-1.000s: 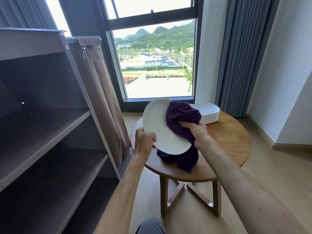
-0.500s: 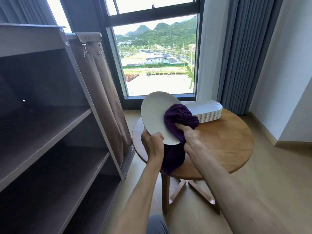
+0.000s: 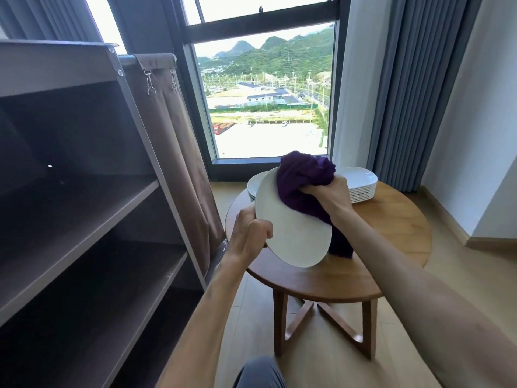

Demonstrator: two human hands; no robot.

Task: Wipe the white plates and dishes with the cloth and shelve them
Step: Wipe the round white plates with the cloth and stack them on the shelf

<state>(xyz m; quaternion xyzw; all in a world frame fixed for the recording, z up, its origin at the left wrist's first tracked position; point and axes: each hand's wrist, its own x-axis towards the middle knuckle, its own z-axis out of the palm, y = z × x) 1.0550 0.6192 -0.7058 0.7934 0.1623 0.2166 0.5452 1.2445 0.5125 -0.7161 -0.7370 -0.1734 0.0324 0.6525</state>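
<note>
Above the round table (image 3: 391, 247), left hand (image 3: 249, 233) grips the plate's (image 3: 296, 233) left rim.

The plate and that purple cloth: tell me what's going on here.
A person holds a white plate tilted above the round wooden table, the left hand gripping its edge. The right hand presses a bunched purple cloth against it. More white dishes wait stacked on the table.

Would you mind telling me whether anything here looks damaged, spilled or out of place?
Nothing stands out. The left hand grips the tilted white plate, the right hand presses the purple cloth to it, and the stacked dishes sit squarely on the round table.
</note>
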